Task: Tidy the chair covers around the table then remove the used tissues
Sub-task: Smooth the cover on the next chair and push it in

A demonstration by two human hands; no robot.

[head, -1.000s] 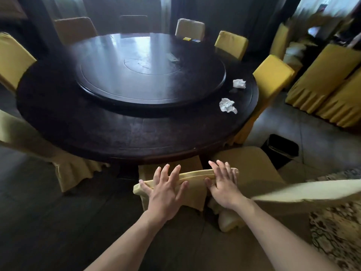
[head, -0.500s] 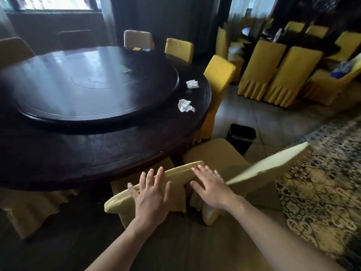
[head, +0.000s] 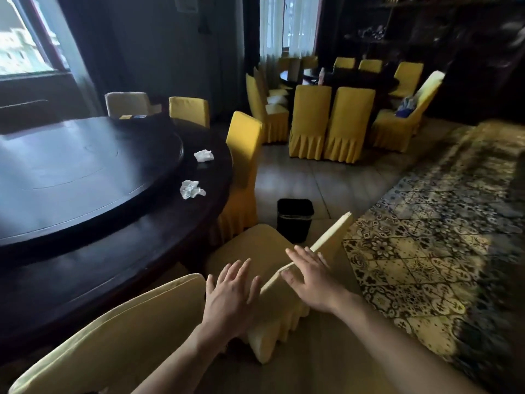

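Dim banquet rm w/ dark round table left of the hands: both hands sit on a pale yellow chair cover at bottom centre. Left hand lies flat, fingers straight and spread, on the front of the chair back; right hand rests open on the cover's top edge, fingers reaching over it. Hands are apart, neither gripping. Two crumpled tissues sit on the table rim up and left of the hands: near tissue, far tissue beyond it. Another covered chair back is just left of the left forearm. Black bin stands on the floor beyond the right hand; patterned carpet to its right; more yellow chairs far back
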